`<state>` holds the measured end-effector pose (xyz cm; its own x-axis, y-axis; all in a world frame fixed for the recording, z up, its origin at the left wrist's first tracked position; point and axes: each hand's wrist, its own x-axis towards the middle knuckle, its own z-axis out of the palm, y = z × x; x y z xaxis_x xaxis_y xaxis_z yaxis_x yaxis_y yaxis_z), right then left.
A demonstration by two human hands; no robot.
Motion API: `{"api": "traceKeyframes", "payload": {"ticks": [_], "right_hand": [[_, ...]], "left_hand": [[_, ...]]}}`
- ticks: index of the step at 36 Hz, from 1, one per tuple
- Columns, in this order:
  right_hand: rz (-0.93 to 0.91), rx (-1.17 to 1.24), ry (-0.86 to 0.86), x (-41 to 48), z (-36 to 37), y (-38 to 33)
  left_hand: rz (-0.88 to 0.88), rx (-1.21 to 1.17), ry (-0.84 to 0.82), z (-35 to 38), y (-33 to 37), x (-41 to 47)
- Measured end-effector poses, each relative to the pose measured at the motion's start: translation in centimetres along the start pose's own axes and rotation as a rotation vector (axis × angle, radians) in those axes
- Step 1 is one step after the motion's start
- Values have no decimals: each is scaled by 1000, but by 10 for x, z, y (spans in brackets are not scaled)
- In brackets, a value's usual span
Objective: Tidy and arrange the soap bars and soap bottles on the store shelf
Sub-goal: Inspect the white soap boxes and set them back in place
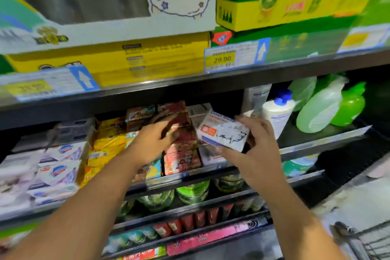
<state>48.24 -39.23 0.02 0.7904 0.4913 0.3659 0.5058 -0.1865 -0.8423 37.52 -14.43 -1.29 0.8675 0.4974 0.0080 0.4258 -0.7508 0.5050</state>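
The right hand point(256, 150) holds a white cardboard soap box with blue "Goat Soap" letters point(223, 133). The thumb sits under the near edge of the box and the fingers curl round its side at 3 o'clock, so this hand is clamped on the box. The box is tilted and is held up over the front of the grey metal shelf point(325, 139), close to the middle of the view.

At 9 o'clock from the box, the left hand point(156, 139) reaches onto a row of red soap packs point(181, 150). Its fingers lie on top of the packs. The hand is blurry, so I cannot tell if it grips a pack or only touches it.

At 9 o'clock from the red packs lie shiny yellow soap packs point(107, 141), and further that way sit white soap boxes with a blue badge point(61, 167).

At 3 o'clock from the held box stands a white plastic bottle with a blue cap point(276, 112), just beside the right hand's fingertips. Further at 3 o'clock lean bright green plastic bottles point(350, 105), tipped over to one side.

At 12 o'clock, on the shelf above, a yellow price tag reads 29.90 point(223, 59)
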Motion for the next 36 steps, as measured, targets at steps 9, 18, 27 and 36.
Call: {"api": "traceKeyframes", "payload": {"ticks": [9,18,27,36], "right_hand": [[27,164,-153,-36,-25,-18],[165,664,-301,-67,-21,-47],[265,741,-403,-71,-28,-63],[368,721,-317,-70,-23,-55]], "left_hand": [[234,-301,219,23,47,-129],[367,-412,256,-3,83,-156],[120,-891,267,2,102,-156],[-47,-1124,191,4,117,-152]]}}
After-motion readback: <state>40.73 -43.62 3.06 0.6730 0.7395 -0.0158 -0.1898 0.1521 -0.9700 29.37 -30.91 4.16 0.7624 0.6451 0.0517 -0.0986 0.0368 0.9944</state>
